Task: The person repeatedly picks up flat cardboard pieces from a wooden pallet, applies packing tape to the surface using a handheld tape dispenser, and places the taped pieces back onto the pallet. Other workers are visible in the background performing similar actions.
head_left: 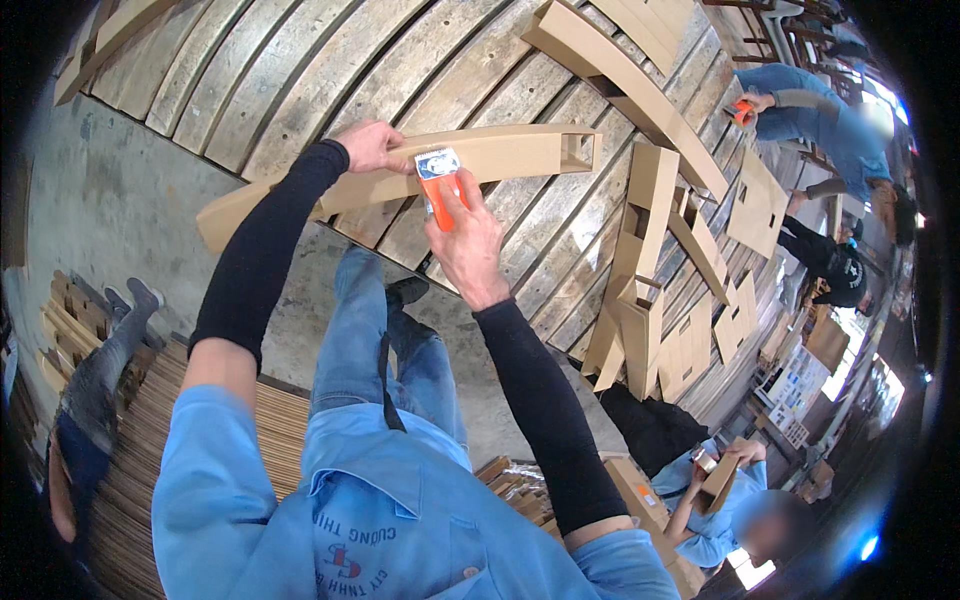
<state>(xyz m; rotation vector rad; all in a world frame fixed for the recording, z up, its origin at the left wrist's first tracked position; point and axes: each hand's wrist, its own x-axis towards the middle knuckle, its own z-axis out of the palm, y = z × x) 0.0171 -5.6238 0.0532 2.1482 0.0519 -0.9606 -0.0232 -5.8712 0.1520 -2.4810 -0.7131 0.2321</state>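
Observation:
A long, narrow cardboard box (510, 155) lies across the slatted wooden table near its edge, its open end at the right. My left hand (370, 148) grips the box's far edge, with the thumb and fingers bent over it. My right hand (468, 245) is closed around an orange tape dispenser (440, 195). The dispenser's pale, toothed head rests against the box's near side, just right of my left hand. The left forearm, in a black sleeve, passes over the box's left part and hides some of it.
Several folded cardboard boxes (640, 230) and flat cut sheets (757, 205) lie on the slatted table (420, 90) to the right. Stacked cardboard (150, 440) stands behind me at lower left. One co-worker (830, 125) holds an orange dispenser; another (710, 500) handles a small box.

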